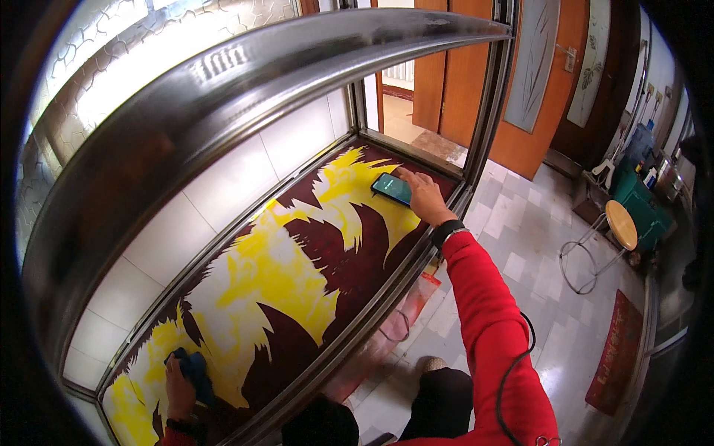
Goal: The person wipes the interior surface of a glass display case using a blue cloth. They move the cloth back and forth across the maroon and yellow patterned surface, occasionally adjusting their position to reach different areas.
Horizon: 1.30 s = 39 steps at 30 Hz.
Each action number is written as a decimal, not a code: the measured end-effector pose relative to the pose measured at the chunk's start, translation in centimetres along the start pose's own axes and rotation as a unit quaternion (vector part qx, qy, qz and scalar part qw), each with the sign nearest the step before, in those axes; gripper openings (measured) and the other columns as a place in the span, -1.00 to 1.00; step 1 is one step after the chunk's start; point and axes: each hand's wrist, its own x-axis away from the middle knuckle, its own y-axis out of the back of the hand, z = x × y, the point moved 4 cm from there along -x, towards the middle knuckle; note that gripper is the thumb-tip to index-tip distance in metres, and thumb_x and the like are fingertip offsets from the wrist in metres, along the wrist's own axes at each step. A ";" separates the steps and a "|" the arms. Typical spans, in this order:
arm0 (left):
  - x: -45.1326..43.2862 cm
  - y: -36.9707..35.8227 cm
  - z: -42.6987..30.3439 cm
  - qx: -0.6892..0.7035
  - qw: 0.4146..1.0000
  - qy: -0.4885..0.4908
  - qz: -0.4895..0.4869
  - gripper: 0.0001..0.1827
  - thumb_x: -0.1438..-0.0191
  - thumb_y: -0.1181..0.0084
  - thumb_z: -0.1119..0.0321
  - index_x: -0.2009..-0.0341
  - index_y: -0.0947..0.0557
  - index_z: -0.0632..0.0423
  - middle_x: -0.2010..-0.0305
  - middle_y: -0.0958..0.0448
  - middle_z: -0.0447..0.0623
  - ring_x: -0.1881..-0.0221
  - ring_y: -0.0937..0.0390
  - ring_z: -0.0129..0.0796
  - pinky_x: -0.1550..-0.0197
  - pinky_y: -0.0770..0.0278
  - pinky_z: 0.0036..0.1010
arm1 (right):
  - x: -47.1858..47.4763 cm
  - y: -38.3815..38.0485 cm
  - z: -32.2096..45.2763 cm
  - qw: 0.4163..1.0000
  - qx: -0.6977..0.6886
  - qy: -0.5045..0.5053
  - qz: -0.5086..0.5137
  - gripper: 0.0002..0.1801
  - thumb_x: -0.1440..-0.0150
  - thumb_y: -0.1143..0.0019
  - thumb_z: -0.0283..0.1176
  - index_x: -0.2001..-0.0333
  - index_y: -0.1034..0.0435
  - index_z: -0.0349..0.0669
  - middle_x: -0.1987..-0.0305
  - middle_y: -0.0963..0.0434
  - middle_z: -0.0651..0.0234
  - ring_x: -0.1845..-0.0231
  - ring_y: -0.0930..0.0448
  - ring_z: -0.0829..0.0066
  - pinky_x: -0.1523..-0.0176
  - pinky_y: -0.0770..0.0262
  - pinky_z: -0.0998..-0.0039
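Observation:
A metal-framed shelf panel (268,279) patterned in yellow, white and dark maroon lies before me, inside a dark metal frame. At its lower left, my left hand (179,390) is closed on a blue cloth (196,374) that rests on the panel. My right hand (424,192) is at the panel's far right end, with its fingers at the edge of a smartphone (392,188). The phone's screen is lit and faces up. Whether the right hand grips the phone or only touches it, I cannot tell.
A curved metal rail (251,83) arches above the panel. White tiles (223,184) line the far side. Beyond my right arm are a round wooden-topped stool (621,225), a green cabinet (641,212), a red mat (613,357) with writing and an orange door (516,142).

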 end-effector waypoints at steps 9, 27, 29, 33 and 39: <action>-1.2 -0.4 0.0 -0.017 1.000 -0.010 -0.018 -0.36 -0.23 0.01 0.55 -0.40 -0.22 0.26 -0.35 -0.30 0.36 -0.35 -0.27 0.33 -0.33 -0.34 0.03 | 8.3 2.7 2.4 0.994 -0.071 0.059 -0.060 -0.49 -0.08 0.09 -0.67 -0.15 -0.42 -0.31 0.02 -0.64 0.07 -0.04 -0.55 -0.04 -0.20 -0.47 0.13; 0.7 2.0 -20.4 0.148 0.965 -0.208 0.060 -0.53 -0.10 -0.23 0.50 -0.12 -0.46 0.21 -0.37 -0.32 0.31 -0.37 -0.27 0.27 -0.37 -0.29 -0.04 | 23.3 1.0 21.4 0.975 -0.109 0.192 0.024 -0.63 -0.24 -0.16 -0.36 -0.11 -0.49 -0.22 -0.23 -0.52 0.15 -0.33 -0.43 0.06 -0.44 -0.24 0.06; 3.4 2.3 -16.4 0.163 0.970 -0.169 0.055 -0.54 -0.14 -0.20 0.50 -0.14 -0.45 0.22 -0.41 -0.26 0.32 -0.39 -0.23 0.28 -0.38 -0.26 -0.04 | 23.6 1.2 21.5 0.974 -0.121 0.192 0.002 -0.65 -0.22 -0.18 -0.36 -0.06 -0.52 -0.23 -0.20 -0.54 0.15 -0.33 -0.43 0.05 -0.42 -0.28 0.08; 8.2 3.0 -7.4 0.137 0.988 -0.075 0.019 -0.57 -0.20 -0.10 0.47 -0.17 -0.42 0.21 -0.42 -0.24 0.35 -0.39 -0.23 0.31 -0.39 -0.22 -0.02 | 24.3 0.9 22.3 0.972 -0.139 0.185 -0.022 -0.69 -0.18 -0.21 -0.40 0.00 -0.54 -0.22 -0.14 -0.57 0.15 -0.31 -0.45 0.04 -0.39 -0.32 0.08; 8.9 3.0 1.7 0.081 0.994 0.014 -0.073 -0.55 -0.15 -0.15 0.43 -0.15 -0.45 0.22 -0.32 -0.37 0.36 -0.34 -0.30 0.28 -0.38 -0.28 -0.07 | 25.5 1.0 24.0 0.974 -0.136 0.172 -0.059 -0.71 -0.15 -0.23 -0.44 0.02 -0.54 -0.22 -0.10 -0.58 0.16 -0.28 -0.46 0.02 -0.37 -0.32 0.04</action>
